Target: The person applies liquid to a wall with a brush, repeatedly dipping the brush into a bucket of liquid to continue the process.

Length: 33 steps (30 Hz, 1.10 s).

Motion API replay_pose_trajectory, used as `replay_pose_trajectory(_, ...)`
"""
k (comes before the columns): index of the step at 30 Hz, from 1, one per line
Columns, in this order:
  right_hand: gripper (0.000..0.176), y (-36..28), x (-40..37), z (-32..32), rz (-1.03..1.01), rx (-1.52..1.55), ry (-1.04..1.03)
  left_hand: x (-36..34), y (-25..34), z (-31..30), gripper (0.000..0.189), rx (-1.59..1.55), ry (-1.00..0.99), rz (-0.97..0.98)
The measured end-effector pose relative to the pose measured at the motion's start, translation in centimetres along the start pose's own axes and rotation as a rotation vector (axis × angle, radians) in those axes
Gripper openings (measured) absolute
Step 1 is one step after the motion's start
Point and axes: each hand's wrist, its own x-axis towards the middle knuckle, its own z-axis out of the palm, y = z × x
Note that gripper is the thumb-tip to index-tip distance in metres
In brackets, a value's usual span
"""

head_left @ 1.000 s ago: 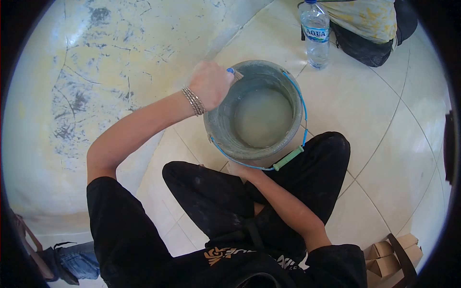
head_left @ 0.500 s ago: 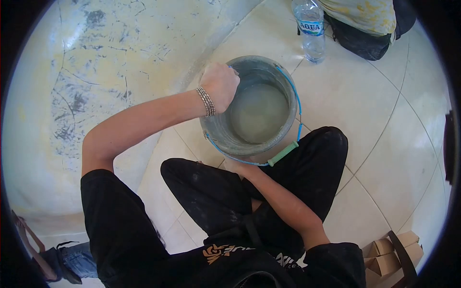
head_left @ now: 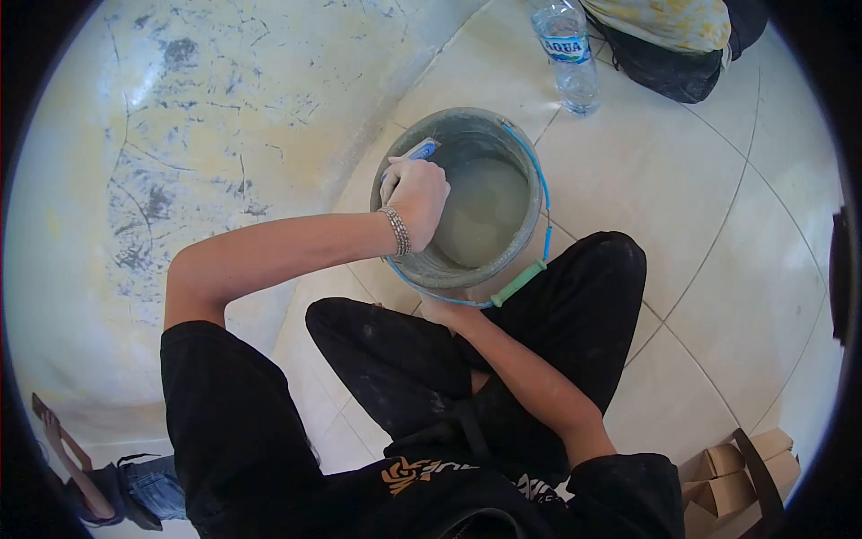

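Observation:
A dark grey bucket [head_left: 388, 153] stands on the floor before my crossed legs, with cloudy grey-green liquid [head_left: 485, 211] inside. My left hand [head_left: 417, 198], with a beaded bracelet at the wrist, is over the bucket's left rim. Its fingers are closed around a small blue and white hand tool [head_left: 418, 151]; its exact kind is hard to make out. Below the bucket's near side is my right hand [head_left: 446, 310], its fingers hidden by the bucket. A blue wire handle with a green grip [head_left: 519, 283] hangs down on the near right.
A scuffed, cracked pale wall [head_left: 180, 162] rises at left. On the tiled floor [head_left: 691, 234] stand a water bottle [head_left: 567, 58] and a dark bag [head_left: 669, 67] with stained cloth. Cardboard boxes [head_left: 741, 472] lie lower right. Another person [head_left: 117, 490] is at lower left.
My left hand has shifted slightly down and turned, bringing the blue and white tool into view above the rim. My right hand stays by the bucket. The other person's hand at lower left now shows a dark flat item.

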Motion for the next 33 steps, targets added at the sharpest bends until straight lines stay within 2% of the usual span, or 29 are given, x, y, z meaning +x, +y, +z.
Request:
replay_pose_trajectory(1, 0.040, 0.1, 0.0, 0.4, 0.000, 0.009, -0.002, -0.1, -0.1, -0.1, 0.030, 0.036, 0.002, 0.021)
replay_pose_trajectory(4, 0.043, 0.6, -0.2, 0.5, -0.014, 0.013, -0.073, -0.3, -1.0, -0.6, 0.024, -0.076, 0.081, 0.095)
replay_pose_trajectory(6, 0.048, -0.3, 0.4, -1.6, 0.023, 0.086, -0.148, 0.0, -4.0, 0.1, 0.014, -0.280, 0.310, 0.124)
replay_pose_trajectory(7, 0.051, -0.6, 0.9, -1.8, -0.027, 0.026, -0.126, 0.0, -5.2, 0.2, 0.009, -0.366, 0.304, 0.061)
replay_pose_trajectory(8, 0.054, -0.7, 1.0, -1.7, -0.083, -0.035, -0.099, 1.2, -5.5, 2.8, 0.010, -0.522, 0.458, 0.005)
replay_pose_trajectory(10, 0.061, -0.1, 0.7, -1.1, -0.162, -0.163, -0.037, 0.4, -5.7, 3.3, 0.010, -0.538, 0.454, -0.037)
replay_pose_trajectory(12, 0.065, 0.6, 0.0, -0.4, -0.129, -0.266, -0.066, -0.8, -5.1, 3.5, 0.010, -0.544, 0.420, -0.039)
replay_pose_trajectory(15, 0.066, -0.9, 0.8, -2.0, 0.068, -0.317, -0.475, -2.6, -5.6, 5.3, 0.010, -0.641, 0.494, 0.003)
replay_pose_trajectory(16, 0.064, -1.5, 0.6, -3.1, 0.053, -0.322, -0.448, -3.2, -6.0, 5.8, 0.011, -0.684, 0.452, 0.025)
replay_pose_trajectory(18, 0.060, -3.1, 0.6, -4.7, 0.024, -0.327, -0.402, -4.9, -7.1, 7.1, 0.012, -0.596, 0.538, 0.083)
replay_pose_trajectory(21, 0.056, -0.1, 0.4, -1.5, 0.009, -0.298, -0.237, -5.4, -7.4, 9.4, 0.014, -0.434, 0.741, 0.105)
replay_pose_trajectory(22, 0.056, 0.7, 0.5, -0.6, 0.016, -0.330, -0.268, -5.1, -7.3, 10.4, 0.015, -0.374, 0.820, 0.100)
replay_pose_trajectory(25, 0.056, 2.2, 0.4, 0.8, 0.027, -0.428, -0.381, -4.4, -6.8, 12.5, 0.014, -0.231, 0.755, 0.114)
replay_pose_trajectory(26, 0.057, 2.4, 0.3, 0.7, 0.029, -0.459, -0.435, -4.8, -7.1, 11.7, 0.014, -0.222, 0.655, 0.134)
replay_pose_trajectory(28, 0.058, 2.5, 0.5, 0.6, -0.010, -0.513, -0.403, -5.1, -7.5, 9.9, 0.016, -0.203, 0.462, 0.175)
replay_pose_trajectory(30, 0.059, 2.6, 0.6, 0.4, -0.071, -0.541, -0.304, -4.4, -6.8, 9.3, 0.015, -0.148, 0.431, 0.231)
replay_pose_trajectory(32, 0.061, 1.8, -0.1, -0.3, -0.050, -0.491, -0.329, -4.1, -5.5, 7.7, 0.012, -0.143, 0.339, 0.246)
replay_pose_trajectory(33, 0.062, 1.2, 0.5, -0.7, 0.005, -0.440, -0.425, -4.0, -5.1, 6.4, 0.009, -0.153, 0.264, 0.224)
